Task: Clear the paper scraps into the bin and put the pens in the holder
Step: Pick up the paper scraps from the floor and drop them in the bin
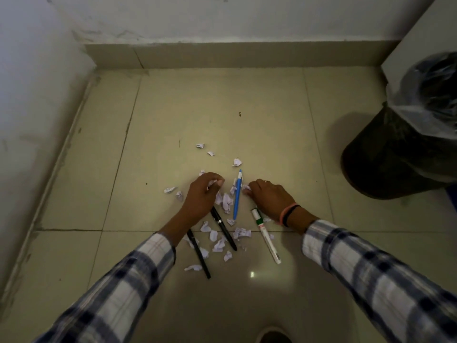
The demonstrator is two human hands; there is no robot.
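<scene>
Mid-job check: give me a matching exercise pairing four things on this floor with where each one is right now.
Things:
1. blue and white pen
2. white marker with a green band
3. dark bin with a clear liner
4. crumpled paper scrap

Places:
A. far right, by the wall
B. pinched in the left hand
C. between the two hands
D. beside the right hand's wrist

Pairs: 1-C, 2-D, 3-A, 4-B

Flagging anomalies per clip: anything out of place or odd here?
Yes: torn paper scraps and four pens lie scattered on the floor tiles. The pen holder isn't in view. The bin, lined with clear plastic, stands upright at right.
</scene>
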